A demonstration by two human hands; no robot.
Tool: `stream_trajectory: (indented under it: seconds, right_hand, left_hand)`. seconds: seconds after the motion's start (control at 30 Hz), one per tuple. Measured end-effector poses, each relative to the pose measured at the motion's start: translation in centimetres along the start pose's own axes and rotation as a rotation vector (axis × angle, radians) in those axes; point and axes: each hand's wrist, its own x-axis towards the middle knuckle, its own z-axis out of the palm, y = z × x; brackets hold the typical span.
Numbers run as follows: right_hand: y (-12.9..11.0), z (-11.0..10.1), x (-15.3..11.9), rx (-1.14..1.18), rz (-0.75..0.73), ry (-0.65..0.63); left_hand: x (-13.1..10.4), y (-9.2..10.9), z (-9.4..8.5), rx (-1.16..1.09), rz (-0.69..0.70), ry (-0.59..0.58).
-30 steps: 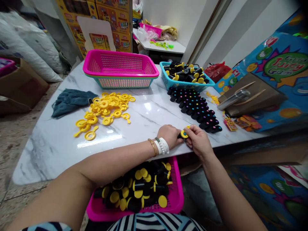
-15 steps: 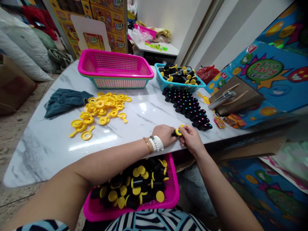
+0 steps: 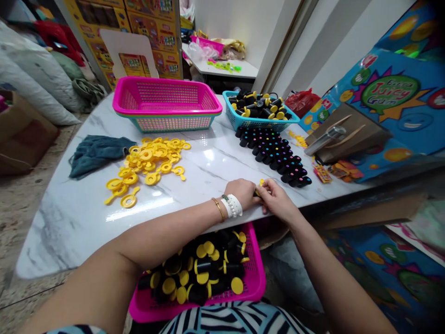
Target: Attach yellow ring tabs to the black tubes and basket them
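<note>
My left hand (image 3: 243,194) is closed round a small black cylinder, mostly hidden by the fingers, at the table's front edge. Against it, my right hand (image 3: 276,197) pinches a yellow ring piece (image 3: 262,183) at the cylinder's end. Loose yellow ring pieces (image 3: 153,155) lie heaped to the left on the marble-look table (image 3: 194,185). Rows of black cylinders (image 3: 274,155) with coloured dots on their ends stand beyond my right hand. Below the table edge, a pink basket (image 3: 257,278) holds black cylinders with yellow caps.
Behind the ring pieces are stacked pink and teal baskets (image 3: 168,112). A blue basket (image 3: 243,121) of capped black cylinders stands at the back. A dark cloth (image 3: 99,155) lies on the left; a brown paper bag (image 3: 351,134) and small packets (image 3: 323,172) are on the right.
My hands have drawn closer together, and the fingers now cover more of the yellow ring piece and black cylinder. The whole view has shifted slightly.
</note>
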Motion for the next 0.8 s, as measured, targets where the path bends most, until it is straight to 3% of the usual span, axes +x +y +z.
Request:
stream_trajectory:
  seconds: [0.1,0.17,0.37,0.53,0.67,0.8]
  right_hand:
    - [0.2,0.5,-0.5,-0.041,-0.039,0.113]
    - [0.3,0.6,-0.8,0.038,-0.038,0.124]
    - [0.1,-1.1,0.8,0.455,0.117,0.002]
    - [-0.4,-3.2,2.4,0.464,0.203,-0.225]
    - [-1.3,-3.8,2.8,0.354,0.211,-0.389]
    - [-2.2,-3.4,2.7,0.208,0.147,-0.377]
  left_hand:
    - [-0.3,-0.1,0.0,-0.016,0.001,0.017]
    - [-0.4,-0.3,0.0,-0.021,0.012,0.038]
    - [-0.7,-0.6,0.1,0.017,0.057,0.041]
    - [-0.8,-0.6,-0.2,0.017,0.093,0.028]
    - [-0.5,-0.5,-0.3,0.000,0.099,-0.002]
    - [-0.1,-0.5,-0.4,0.000,0.089,0.008]
